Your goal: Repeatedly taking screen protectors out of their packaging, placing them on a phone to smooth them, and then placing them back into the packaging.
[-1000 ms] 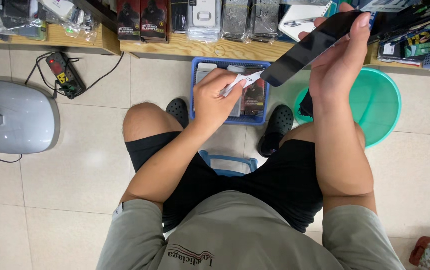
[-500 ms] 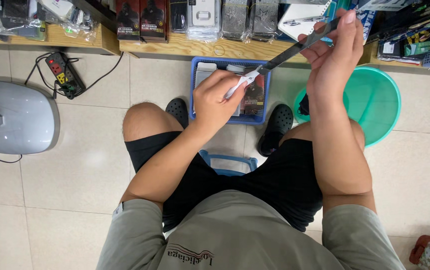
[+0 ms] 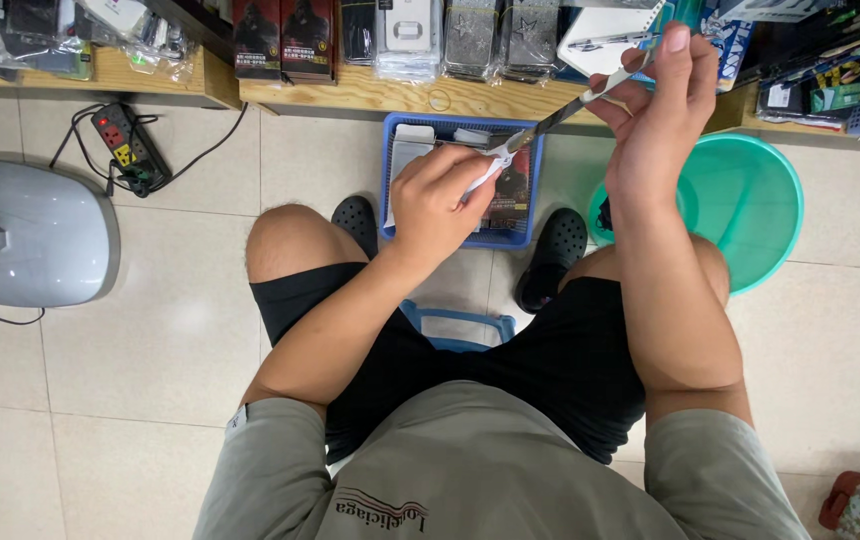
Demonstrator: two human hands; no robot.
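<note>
From the head camera I'm looking straight down past my knees: my right hand is up high, fingers pinched on a thin dark phone-sized slab seen edge-on, tilted from upper right down to lower left. My left hand is curled shut around a small white wipe, which I'm pressing against the slab's lower end, right over the blue plastic basket. That basket sits on the tiled floor between my black clogs and holds flat packaged items, white cards and a dark printed pack. Just right of it is a teal basin, its inside bare as far as I can see. Along the wooden shelf stand bagged phone cases. Far left, a grey fan base and a power strip.
</note>
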